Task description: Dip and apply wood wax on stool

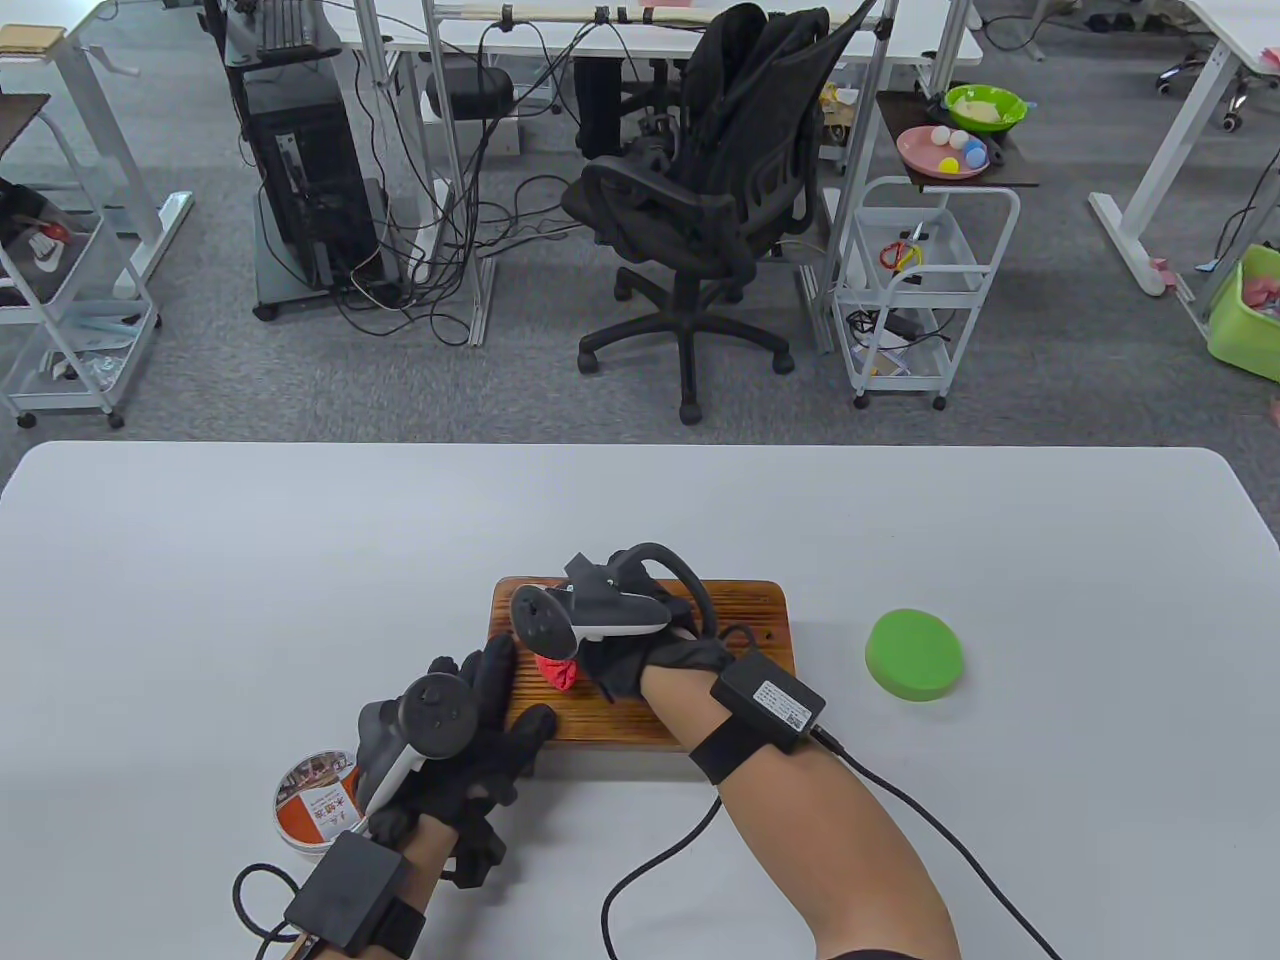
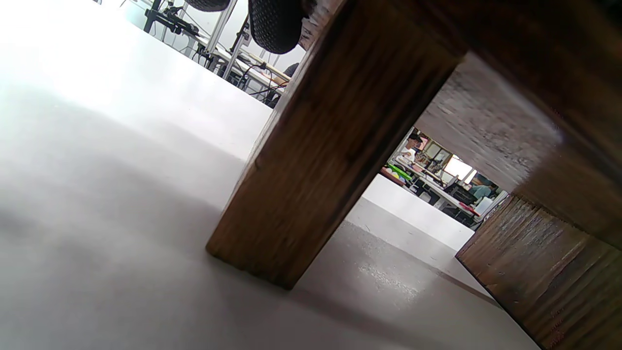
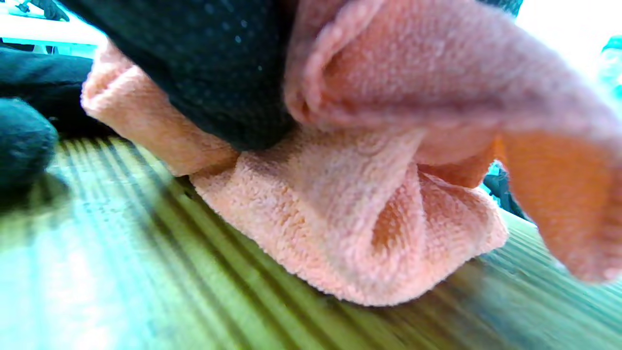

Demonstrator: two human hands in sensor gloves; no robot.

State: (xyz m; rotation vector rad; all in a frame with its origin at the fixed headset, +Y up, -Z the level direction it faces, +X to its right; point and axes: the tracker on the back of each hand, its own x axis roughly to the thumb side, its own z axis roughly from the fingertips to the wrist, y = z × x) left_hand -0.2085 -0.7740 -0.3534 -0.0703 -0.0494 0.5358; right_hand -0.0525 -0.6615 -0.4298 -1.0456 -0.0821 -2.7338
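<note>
A small dark wooden stool (image 1: 745, 625) stands on the white table. My right hand (image 1: 640, 655) grips a bunched pink cloth (image 1: 558, 670) and presses it onto the stool's seat; the right wrist view shows the cloth (image 3: 340, 228) flat against the grooved wood (image 3: 121, 262). My left hand (image 1: 485, 715) rests on the stool's front left corner, fingers spread over the edge. The left wrist view shows a stool leg (image 2: 330, 146) on the table and one fingertip (image 2: 274, 24) at the top. An open round wax tin (image 1: 315, 800) sits by my left wrist, partly hidden by the tracker.
A green round lid or sponge (image 1: 914, 654) lies on the table right of the stool. Cables run from both wrist units toward the table's near edge. Beyond the table's far edge stand an office chair (image 1: 700, 220) and a white cart (image 1: 915, 290).
</note>
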